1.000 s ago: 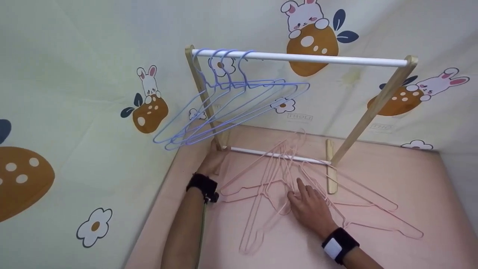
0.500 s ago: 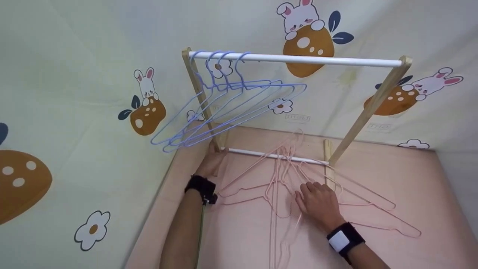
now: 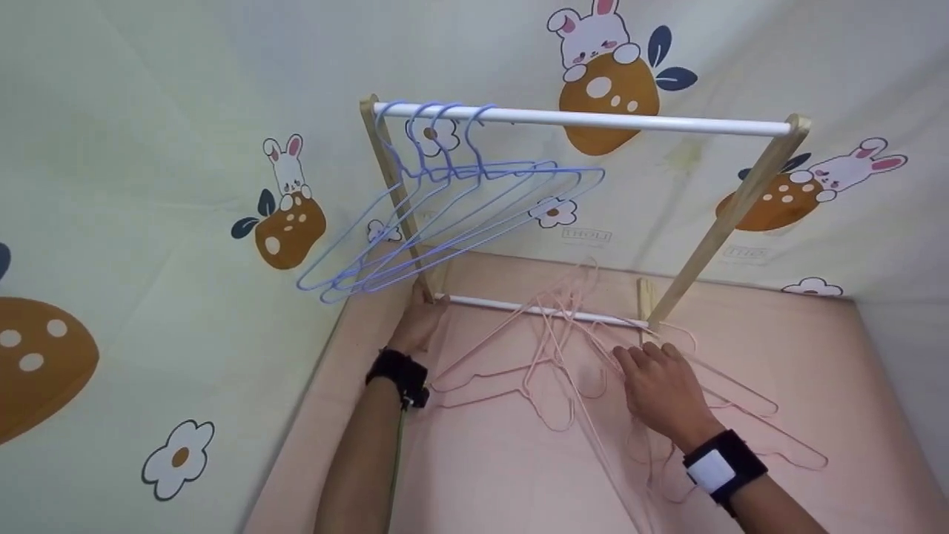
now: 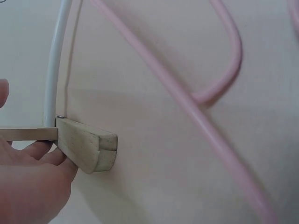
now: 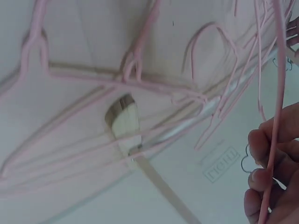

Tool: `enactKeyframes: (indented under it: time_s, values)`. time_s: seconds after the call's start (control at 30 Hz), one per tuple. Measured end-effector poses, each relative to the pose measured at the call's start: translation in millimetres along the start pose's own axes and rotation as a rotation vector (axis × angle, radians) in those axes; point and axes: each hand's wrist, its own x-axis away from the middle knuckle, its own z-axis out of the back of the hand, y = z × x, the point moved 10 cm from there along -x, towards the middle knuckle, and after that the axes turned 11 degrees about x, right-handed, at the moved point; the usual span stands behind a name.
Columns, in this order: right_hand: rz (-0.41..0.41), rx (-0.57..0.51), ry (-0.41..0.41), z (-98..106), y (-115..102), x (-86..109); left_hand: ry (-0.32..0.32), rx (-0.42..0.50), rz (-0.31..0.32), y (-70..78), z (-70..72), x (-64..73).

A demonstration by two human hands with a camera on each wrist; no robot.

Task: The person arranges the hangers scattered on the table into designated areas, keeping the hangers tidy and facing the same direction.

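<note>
My left hand [image 3: 419,322] grips the lower left corner of a small clothes rack [image 3: 593,119] with wooden posts and white rails. In the left wrist view its fingers curl behind the post beside the wooden foot [image 4: 81,144]. Over the pink surface, my right hand [image 3: 663,386] holds a pink hanger [image 5: 281,70]; the right wrist view shows curled fingers around its thin bar. Much of that hanger is hidden in the head view. More pink hangers [image 3: 504,371] lie overlapping in front of and across the lower rail [image 3: 482,303].
Several blue-purple hangers [image 3: 468,137] hang at the left end of the top rail. The rack's right foot [image 3: 647,297] rests on the pink surface [image 3: 519,475]. Behind it is a pale backdrop [image 3: 460,44] printed with rabbits and flowers.
My right hand has moved right and its fingers have curled around a pink hanger, which has swung away from the pile. The left hand stays on the rack's post.
</note>
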Motion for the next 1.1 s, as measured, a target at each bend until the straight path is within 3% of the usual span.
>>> enactKeyframes:
  time_s: [0.33,0.67,0.87,1.1]
  values:
    - [0.111,0.05,0.098,38,26,-26.7,0.074,-0.106,-0.133,-12.0,4.2,-1.3]
    - [0.257,0.133,0.209,109,62,-74.7,-0.029,-0.124,-0.039,-39.4,12.2,-17.4]
    - [0.308,0.21,0.205,155,90,-104.3,-0.044,-0.063,-0.088,-43.8,14.1,-26.9]
    - [0.284,0.285,0.236,192,118,-128.9,-0.038,-0.056,-0.132,-41.5,11.1,-32.2]
